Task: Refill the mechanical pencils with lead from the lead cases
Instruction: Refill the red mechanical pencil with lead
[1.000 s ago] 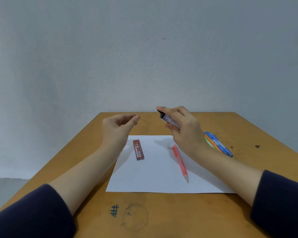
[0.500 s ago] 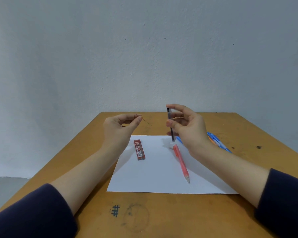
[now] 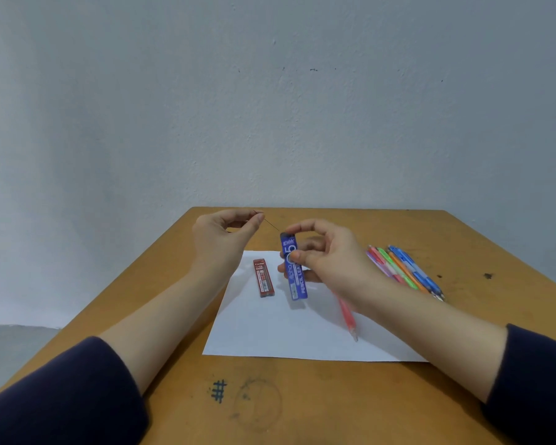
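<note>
My left hand [image 3: 222,239] pinches a thin dark lead [image 3: 272,223] between thumb and forefinger, held above the table. My right hand [image 3: 329,255] grips a blue lead case [image 3: 294,274], upright with its label facing me and its top just below the lead's free end. A red lead case [image 3: 264,277] lies flat on the white paper sheet [image 3: 286,329]. A pink mechanical pencil [image 3: 347,313] lies on the sheet, partly hidden under my right wrist.
Several coloured mechanical pencils [image 3: 405,268] lie side by side on the wooden table [image 3: 334,403] right of the sheet. A pen-drawn hash mark [image 3: 219,390] sits near the front edge. A grey wall stands behind the table's far edge.
My right hand has turned the blue case from edge-on to face-on and lowered it toward the paper. My left hand keeps the lead pinched and has barely moved.
</note>
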